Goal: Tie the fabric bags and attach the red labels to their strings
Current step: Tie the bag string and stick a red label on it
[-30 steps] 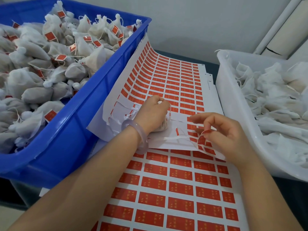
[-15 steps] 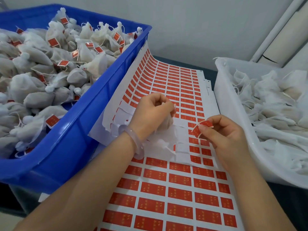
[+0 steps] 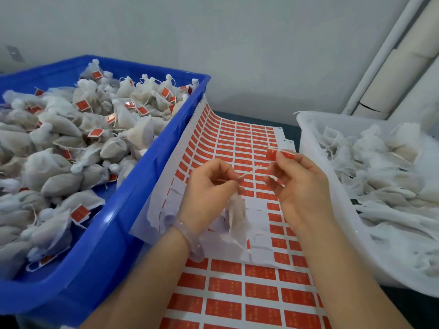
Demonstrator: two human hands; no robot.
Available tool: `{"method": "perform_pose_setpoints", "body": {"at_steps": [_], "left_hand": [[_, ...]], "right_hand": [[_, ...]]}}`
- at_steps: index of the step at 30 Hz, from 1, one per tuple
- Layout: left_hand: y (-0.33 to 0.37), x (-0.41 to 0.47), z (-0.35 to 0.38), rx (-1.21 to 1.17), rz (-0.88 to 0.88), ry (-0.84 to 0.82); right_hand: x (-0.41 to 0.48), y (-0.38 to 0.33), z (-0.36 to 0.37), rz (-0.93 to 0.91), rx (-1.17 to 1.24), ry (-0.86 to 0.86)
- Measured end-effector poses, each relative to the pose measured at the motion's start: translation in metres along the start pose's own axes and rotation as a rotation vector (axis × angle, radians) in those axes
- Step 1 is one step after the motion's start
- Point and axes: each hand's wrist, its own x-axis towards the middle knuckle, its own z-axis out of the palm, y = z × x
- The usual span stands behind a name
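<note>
With the left hand (image 3: 209, 186) pinching the fabric bag (image 3: 235, 210) by its string (image 3: 249, 173) and the right hand (image 3: 299, 186) pinching 1 red label (image 3: 272, 155), the label's flaps could stick together before catching the string.

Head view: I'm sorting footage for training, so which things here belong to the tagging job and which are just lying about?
In the job: left hand pinching the string of the bag; right hand holding a red label; label sheet; blue crate of tagged bags; white tub of untagged bags.
Lying about: pipes by the wall; bracelet on the left wrist.
</note>
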Motion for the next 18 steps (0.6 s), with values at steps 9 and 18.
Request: {"method": "perform_pose_setpoints", "body": {"at_steps": [9, 18], "left_hand": [[-0.001, -0.004, -0.002, -0.031, -0.153, -0.071], [-0.001, -0.012, 0.004, -0.076, -0.107, -0.2]], "right_hand": [[-0.014, 0.034, -0.007, 0.129, 0.083, -0.069], [-0.016, 0.028, -0.011, -0.038, -0.158, -0.145]]}}
